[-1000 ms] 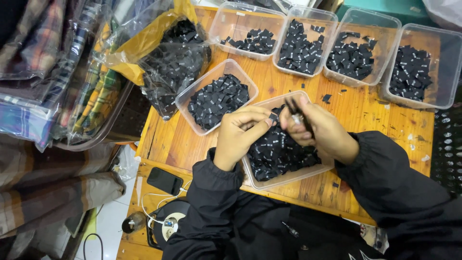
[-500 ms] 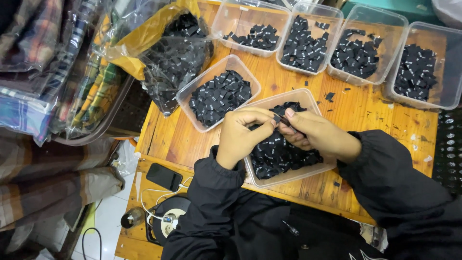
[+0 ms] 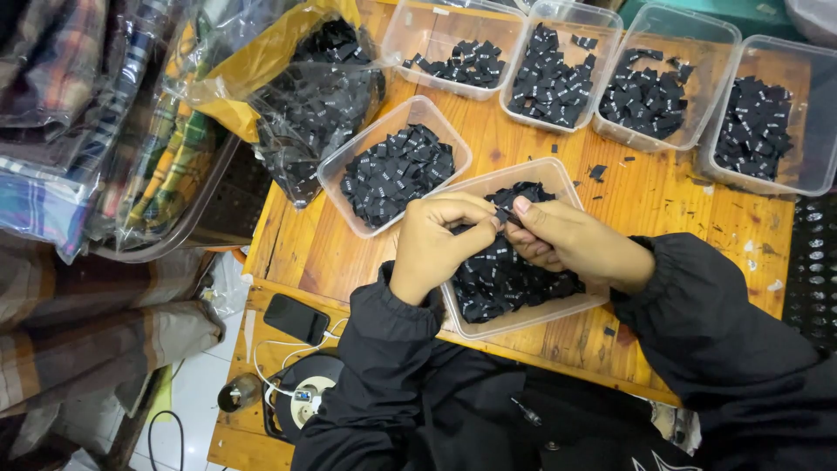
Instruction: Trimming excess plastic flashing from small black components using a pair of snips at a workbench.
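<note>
My left hand (image 3: 440, 240) and my right hand (image 3: 567, 240) meet above a clear plastic tub (image 3: 558, 314) full of small black fabric labels (image 3: 506, 283). Both hands pinch one small black label (image 3: 506, 215) between thumb and fingertips, right over the tub's far half. Black sleeves cover both forearms. Another clear tub of the same black labels (image 3: 397, 166) stands just left of my left hand.
Four more tubs of black labels (image 3: 645, 92) line the far edge of the wooden table (image 3: 663, 196). A clear bag with a yellow liner (image 3: 305, 78) holds more labels at far left. A black phone (image 3: 296, 318) and cable reel (image 3: 305, 397) lie near left. Bagged plaid cloth (image 3: 78, 113) is stacked beside the table.
My hands have come closer together and dropped slightly toward the tub, both now pinching the same small label. The tubs have not moved.
</note>
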